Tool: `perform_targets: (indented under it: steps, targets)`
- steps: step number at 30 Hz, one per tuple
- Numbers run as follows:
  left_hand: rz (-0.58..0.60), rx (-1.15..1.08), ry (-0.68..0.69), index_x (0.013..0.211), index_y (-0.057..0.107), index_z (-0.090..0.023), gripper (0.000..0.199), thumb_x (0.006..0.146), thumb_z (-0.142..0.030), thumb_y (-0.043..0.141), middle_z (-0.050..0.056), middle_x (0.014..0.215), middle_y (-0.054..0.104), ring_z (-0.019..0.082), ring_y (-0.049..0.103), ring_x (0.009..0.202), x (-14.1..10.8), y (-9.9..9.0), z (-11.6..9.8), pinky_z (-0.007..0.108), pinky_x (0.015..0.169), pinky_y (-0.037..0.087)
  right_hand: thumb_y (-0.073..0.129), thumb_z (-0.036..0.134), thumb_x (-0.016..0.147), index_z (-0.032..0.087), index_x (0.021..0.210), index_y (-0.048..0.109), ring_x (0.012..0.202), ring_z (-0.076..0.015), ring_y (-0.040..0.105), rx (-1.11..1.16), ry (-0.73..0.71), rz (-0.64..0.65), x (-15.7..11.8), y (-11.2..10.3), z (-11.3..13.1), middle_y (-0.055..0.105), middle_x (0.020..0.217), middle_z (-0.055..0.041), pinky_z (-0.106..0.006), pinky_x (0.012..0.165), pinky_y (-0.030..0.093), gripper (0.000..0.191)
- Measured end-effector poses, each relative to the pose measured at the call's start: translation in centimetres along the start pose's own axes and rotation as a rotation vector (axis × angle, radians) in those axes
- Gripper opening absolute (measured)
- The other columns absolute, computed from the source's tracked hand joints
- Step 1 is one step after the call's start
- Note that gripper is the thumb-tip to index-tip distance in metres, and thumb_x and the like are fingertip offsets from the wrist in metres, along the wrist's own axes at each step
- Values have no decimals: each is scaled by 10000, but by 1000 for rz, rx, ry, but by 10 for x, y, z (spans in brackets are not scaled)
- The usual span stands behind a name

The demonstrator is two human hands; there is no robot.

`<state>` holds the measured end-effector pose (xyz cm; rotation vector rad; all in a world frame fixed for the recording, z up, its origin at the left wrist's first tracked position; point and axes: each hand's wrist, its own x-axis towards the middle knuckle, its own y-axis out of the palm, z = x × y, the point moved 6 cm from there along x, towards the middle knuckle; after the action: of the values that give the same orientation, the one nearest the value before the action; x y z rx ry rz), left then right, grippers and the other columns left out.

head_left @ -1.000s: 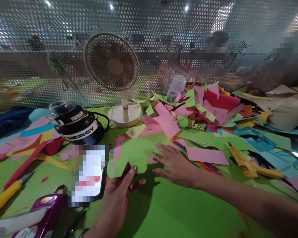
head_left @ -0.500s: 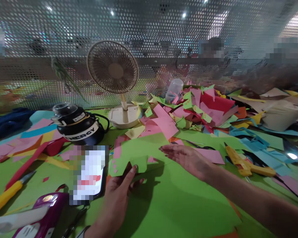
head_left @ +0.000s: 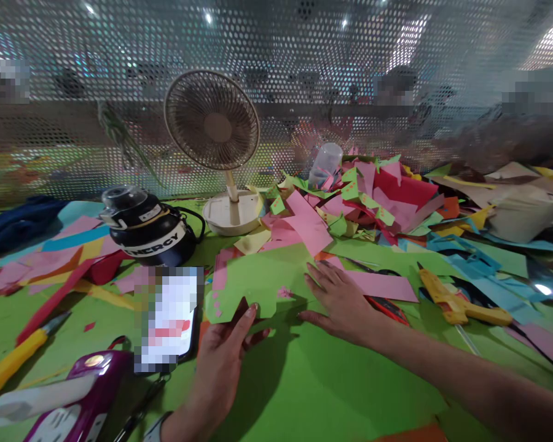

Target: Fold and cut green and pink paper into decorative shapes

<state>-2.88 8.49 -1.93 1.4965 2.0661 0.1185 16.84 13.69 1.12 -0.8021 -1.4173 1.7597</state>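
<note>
Left hand (head_left: 221, 359): thumb above and fingers below, clamped on the near side of a small green card (head_left: 228, 305) with cut corners. Card position: left of the middle of the table (head_left: 108, 319), between its far edge and its near edge, which is out of view. Pink spots (head_left: 216, 301) show along the card's left end.

Right hand (head_left: 338, 298): palm down, fingers slightly spread, nothing gripped, just beside the right end of the large green sheet (head_left: 262, 265). Fingertip contact cannot be confirmed. Pink snippets (head_left: 284, 293) lie between the hands. Toward the table's left edge lies a smartphone (head_left: 175, 322); toward its right edge, a yellow glue gun (head_left: 454, 305). A fan (head_left: 219, 127) stands at the far edge.

Step in hand, by judgement: left hand steadies the card; right hand attends to the surface beside it. The next move appears to call for a steady left pinch, light enough not to crease the card, and a low right hand to avoid scattering the snippets.

Change from the frame half a second earlier: right hand, then tilted onto its edge, is now turned flat. A red-and-black tool (head_left: 387, 309), then hidden, shows behind the forearm. Left-hand grip: unchanged.
</note>
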Motion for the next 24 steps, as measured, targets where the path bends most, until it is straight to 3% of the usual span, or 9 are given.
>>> perform_targets:
  steps: [3,6,8,12,14,17,21,24]
  targets:
    - [3,7,6,759,763,-170,270,551,-296,880,37,878,722,161,640,739,0,1,-1,242,584,575,364,694,883,24,1380,479,1428,-378,185,-48,-15,61,3,2,0,340,1494,-232,-569,1159,143,842]
    - [16,18,9,750,761,-165,271,546,-299,877,39,865,724,168,643,741,-1,3,-2,252,597,580,393,716,859,81,1388,485,1432,-364,179,49,9,63,3,-4,-4,310,1517,-196,-575,1160,111,832]
    - [8,16,7,761,761,-160,300,524,-297,885,43,874,729,170,644,742,-1,3,-2,256,607,585,398,700,870,156,1385,500,1432,-344,202,274,77,23,1,-13,-12,289,1538,-147,-585,1152,129,756]
    - [-29,8,3,781,759,-149,345,491,-275,897,43,837,736,166,650,702,-2,3,-3,222,554,569,211,596,969,338,1346,520,1374,-285,369,733,197,-17,-4,-24,-26,361,1521,-30,-610,1075,307,552]
    - [-16,25,1,784,757,-145,320,523,-276,888,41,812,736,165,657,679,-2,3,-3,223,550,568,219,541,984,333,1321,540,1367,-251,385,955,201,-14,-5,-25,-26,424,1487,-20,-577,1082,319,510]
    - [7,63,-40,739,749,-133,257,578,-294,869,53,765,736,170,668,644,-2,3,1,245,574,577,335,481,967,277,1264,595,1397,-220,330,1215,232,-15,-6,-24,-18,423,1489,-27,-530,1138,233,444]
    - [51,23,-14,812,755,-154,304,580,-311,870,49,815,741,168,671,676,-2,5,1,266,619,585,343,462,960,276,1278,595,1412,-222,299,1242,198,-9,-3,-24,0,421,1492,-22,-534,1157,166,446]
    - [61,41,-11,805,753,-144,315,576,-324,874,54,810,730,166,659,655,-2,6,2,278,600,580,272,479,985,301,1323,552,1403,-228,321,1183,120,5,3,-26,16,412,1499,-17,-556,1143,193,473]
